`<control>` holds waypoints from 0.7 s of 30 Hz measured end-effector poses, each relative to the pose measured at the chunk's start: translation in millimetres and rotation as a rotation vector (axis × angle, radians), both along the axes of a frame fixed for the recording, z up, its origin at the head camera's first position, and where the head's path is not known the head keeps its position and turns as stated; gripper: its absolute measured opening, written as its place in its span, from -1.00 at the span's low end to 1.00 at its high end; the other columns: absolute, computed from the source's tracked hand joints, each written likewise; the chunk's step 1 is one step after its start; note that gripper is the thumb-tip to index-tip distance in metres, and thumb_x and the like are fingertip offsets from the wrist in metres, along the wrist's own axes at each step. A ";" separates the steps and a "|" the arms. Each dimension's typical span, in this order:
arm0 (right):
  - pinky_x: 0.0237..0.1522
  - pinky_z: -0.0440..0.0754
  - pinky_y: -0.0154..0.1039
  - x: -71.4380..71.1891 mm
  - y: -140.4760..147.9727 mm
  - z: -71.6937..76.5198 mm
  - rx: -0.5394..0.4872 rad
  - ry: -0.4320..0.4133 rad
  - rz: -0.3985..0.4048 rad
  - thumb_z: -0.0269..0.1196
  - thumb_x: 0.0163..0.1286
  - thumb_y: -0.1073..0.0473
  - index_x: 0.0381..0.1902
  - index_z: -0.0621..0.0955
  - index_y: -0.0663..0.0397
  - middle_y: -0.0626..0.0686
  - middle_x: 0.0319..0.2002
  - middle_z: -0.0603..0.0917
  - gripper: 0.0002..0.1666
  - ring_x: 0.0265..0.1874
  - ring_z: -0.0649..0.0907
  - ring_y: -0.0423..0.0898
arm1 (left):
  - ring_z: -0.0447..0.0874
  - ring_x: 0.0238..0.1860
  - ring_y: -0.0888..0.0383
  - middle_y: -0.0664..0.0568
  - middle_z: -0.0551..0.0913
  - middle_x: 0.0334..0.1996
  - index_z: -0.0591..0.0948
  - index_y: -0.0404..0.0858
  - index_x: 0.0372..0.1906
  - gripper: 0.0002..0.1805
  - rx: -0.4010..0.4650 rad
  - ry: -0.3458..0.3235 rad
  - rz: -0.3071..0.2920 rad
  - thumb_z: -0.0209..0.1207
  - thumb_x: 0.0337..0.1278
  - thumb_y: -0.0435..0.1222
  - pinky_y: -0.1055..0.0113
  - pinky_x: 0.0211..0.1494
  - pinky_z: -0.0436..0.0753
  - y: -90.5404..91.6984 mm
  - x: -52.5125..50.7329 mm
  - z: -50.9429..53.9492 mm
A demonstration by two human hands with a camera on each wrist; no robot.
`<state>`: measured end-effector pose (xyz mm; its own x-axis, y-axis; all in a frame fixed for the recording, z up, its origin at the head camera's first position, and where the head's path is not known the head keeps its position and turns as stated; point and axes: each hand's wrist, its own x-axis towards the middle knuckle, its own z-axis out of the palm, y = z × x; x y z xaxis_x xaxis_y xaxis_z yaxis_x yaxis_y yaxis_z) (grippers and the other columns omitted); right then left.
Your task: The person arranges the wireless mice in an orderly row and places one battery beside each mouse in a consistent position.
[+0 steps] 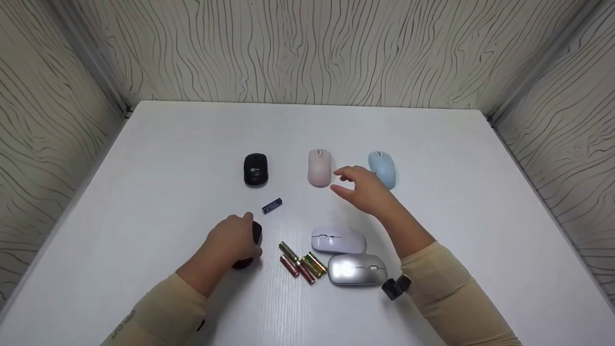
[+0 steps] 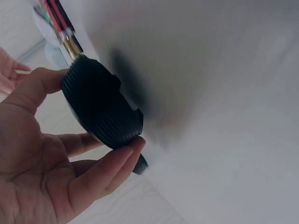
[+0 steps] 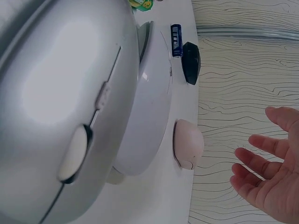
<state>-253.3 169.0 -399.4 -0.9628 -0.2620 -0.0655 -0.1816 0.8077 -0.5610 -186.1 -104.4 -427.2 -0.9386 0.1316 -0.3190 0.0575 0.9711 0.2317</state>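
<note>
While left hand [image 1: 229, 239] pinches black mouse [image 2: 98, 105] near-left of pink mouse [image 1: 319, 168] | right hand [image 1: 367, 191] hovers empty, fingers parted, right of it

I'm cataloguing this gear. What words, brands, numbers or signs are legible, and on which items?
No text reads with certainty.
Rear black mouse: pale logo, too small to read.
Blue battery: pale print, too blurred to read.
Clustered batteries: any print is too small to read.
Left sleeve: dark marks, too blurred to read.
</note>
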 end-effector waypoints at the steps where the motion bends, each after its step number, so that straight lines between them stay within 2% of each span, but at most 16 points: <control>1: 0.06 0.46 0.00 0.0 0.0 0.4 0.001 0.002 0.004 0.18 0.28 -0.05 0.15 0.46 0.00 0.11 0.02 0.53 -0.48 0.08 0.47 0.09 | 0.53 -0.13 -0.12 -0.30 0.52 -0.12 0.33 -0.41 0.19 -0.15 0.005 0.003 0.012 0.34 -0.27 -0.09 0.06 -0.16 0.55 -2.9 -4.8 0.2; 7: 0.05 0.46 0.00 0.7 -0.6 3.8 0.012 0.012 0.014 0.18 0.28 -0.04 0.16 0.45 0.03 0.13 0.03 0.53 -0.47 0.08 0.47 0.08 | 0.45 0.05 -0.19 -0.37 0.45 0.04 0.18 -0.44 0.30 -0.08 0.033 0.003 0.085 0.28 -0.16 -0.06 0.00 0.01 0.48 -15.3 -35.5 -1.9; 12: 0.05 0.46 0.01 0.6 -2.4 5.0 0.008 0.009 0.007 0.18 0.27 -0.06 0.17 0.45 0.02 0.12 0.04 0.53 -0.46 0.09 0.46 0.09 | 0.46 0.03 -0.17 -0.36 0.47 0.02 0.20 -0.47 0.27 -0.12 0.047 0.000 0.132 0.24 -0.10 -0.05 0.04 0.03 0.48 -17.3 -56.3 -5.0; 16: 0.05 0.46 0.01 -0.4 -3.3 4.7 0.002 0.005 0.005 0.19 0.27 -0.06 0.16 0.46 0.01 0.11 0.04 0.53 -0.46 0.09 0.46 0.08 | 0.49 -0.03 -0.13 -0.32 0.50 -0.03 0.28 -0.48 0.20 -0.19 0.055 -0.008 0.149 0.22 -0.09 -0.04 0.06 0.01 0.48 -16.9 -64.6 -6.5; 21: 0.06 0.45 0.00 -2.2 -2.7 3.8 0.003 0.011 0.007 0.18 0.27 -0.05 0.15 0.46 0.01 0.11 0.03 0.53 -0.47 0.09 0.46 0.08 | 0.50 -0.11 -0.08 -0.28 0.53 -0.09 0.34 -0.45 0.14 -0.24 0.057 -0.007 0.153 0.23 -0.10 -0.03 0.10 -0.06 0.51 -14.3 -67.9 -7.2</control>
